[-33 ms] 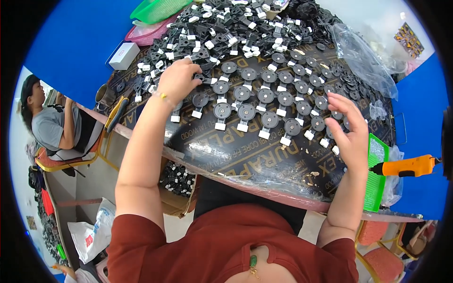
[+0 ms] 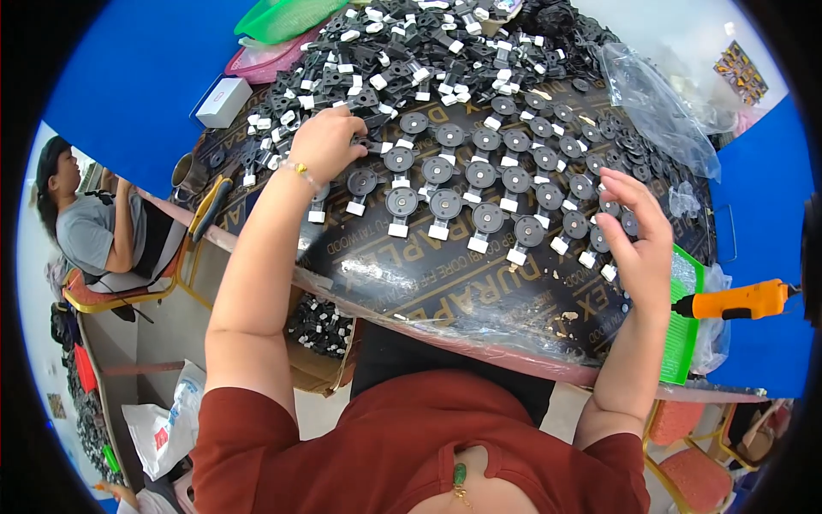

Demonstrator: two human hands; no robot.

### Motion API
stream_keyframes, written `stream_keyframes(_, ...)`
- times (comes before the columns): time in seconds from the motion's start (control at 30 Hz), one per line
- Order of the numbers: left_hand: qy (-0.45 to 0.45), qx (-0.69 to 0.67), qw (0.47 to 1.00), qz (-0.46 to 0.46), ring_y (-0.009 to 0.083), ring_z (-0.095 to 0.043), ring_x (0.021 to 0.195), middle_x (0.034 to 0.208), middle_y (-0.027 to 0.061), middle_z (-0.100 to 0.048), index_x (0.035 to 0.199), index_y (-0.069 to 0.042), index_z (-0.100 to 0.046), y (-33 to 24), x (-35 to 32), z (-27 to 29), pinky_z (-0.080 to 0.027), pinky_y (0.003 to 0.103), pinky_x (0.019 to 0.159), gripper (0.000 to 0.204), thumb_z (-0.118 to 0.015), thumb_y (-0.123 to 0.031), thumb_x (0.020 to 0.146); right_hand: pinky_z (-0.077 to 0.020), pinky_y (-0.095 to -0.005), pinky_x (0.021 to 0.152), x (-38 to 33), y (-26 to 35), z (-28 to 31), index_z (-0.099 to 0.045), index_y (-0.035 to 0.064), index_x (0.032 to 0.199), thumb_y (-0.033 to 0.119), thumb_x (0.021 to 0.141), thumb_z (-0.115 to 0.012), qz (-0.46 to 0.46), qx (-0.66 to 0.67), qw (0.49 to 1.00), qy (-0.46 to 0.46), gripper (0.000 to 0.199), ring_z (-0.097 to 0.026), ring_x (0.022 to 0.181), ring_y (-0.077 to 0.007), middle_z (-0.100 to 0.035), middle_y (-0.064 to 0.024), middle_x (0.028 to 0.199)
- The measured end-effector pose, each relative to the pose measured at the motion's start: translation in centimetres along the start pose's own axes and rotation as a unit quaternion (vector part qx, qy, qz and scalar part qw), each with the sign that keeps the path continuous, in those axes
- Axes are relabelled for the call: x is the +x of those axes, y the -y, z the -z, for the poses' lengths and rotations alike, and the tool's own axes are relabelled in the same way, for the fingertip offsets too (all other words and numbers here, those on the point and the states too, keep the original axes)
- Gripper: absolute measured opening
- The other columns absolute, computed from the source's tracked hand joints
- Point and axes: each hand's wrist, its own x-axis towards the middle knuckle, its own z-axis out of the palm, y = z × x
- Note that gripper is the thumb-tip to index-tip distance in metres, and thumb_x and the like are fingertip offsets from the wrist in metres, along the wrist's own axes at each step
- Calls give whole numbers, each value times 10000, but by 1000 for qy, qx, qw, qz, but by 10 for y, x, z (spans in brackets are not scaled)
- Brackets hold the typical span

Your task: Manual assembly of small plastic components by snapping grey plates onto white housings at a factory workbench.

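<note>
My left hand [image 2: 327,144] is at the near edge of a big pile of black and white plastic parts [image 2: 402,60]. Its thumb and fingertips close round a black plastic part [image 2: 370,144], partly hidden by the fingers. Right of it, several black round discs on stems with white ends [image 2: 445,204] lie in rows on the dark printed board [image 2: 385,265]. My right hand [image 2: 638,227] hovers at the right end of these rows, thumb and fingers apart and curved, with nothing visible in it. It partly covers the discs beside it.
An orange power screwdriver [image 2: 741,301] points in from the right, above a green tray [image 2: 678,347]. Loose black discs [image 2: 638,150] and a clear plastic bag [image 2: 659,107] lie at the far right. A white box [image 2: 224,103] stands far left. Another person [image 2: 94,214] sits at left.
My right hand has shifted very slightly to the right. The left hand stays at the pile's edge, and the rows of discs are unchanged.
</note>
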Motion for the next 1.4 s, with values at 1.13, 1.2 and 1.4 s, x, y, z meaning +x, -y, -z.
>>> stream_keyframes(1.13, 140, -891, 425, 77, 140, -613, 923, 1108, 67, -621, 1242, -17, -544, -209, 5, -31, -503, 286, 859, 408, -702, -18, 865, -501, -427, 721, -135, -45, 60, -616, -8, 787, -19, 715, -692, -292, -275, 914, 59, 106, -639, 799, -362, -652, -171, 799)
stream_keyframes(1.2, 126, -891, 433, 48, 135, -610, 951, 1098, 61, -626, 1262, -21, -548, -211, 2, -31, -499, 291, 886, 406, -680, -5, 878, -503, -425, 725, -136, -46, 64, -629, -6, 799, -21, 715, -697, -296, -271, 914, 62, 110, -641, 806, -356, -656, -165, 796)
stream_keyframes(1.4, 173, -883, 437, 9, 245, -637, 1070, 1156, 124, -610, 1328, -43, -492, -213, -3, -35, -559, 384, 897, 385, -566, -8, 952, -481, -288, 683, -92, -27, 58, -628, -17, 900, 9, 858, -651, -202, -183, 962, -25, 54, -589, 797, -214, -593, -109, 956)
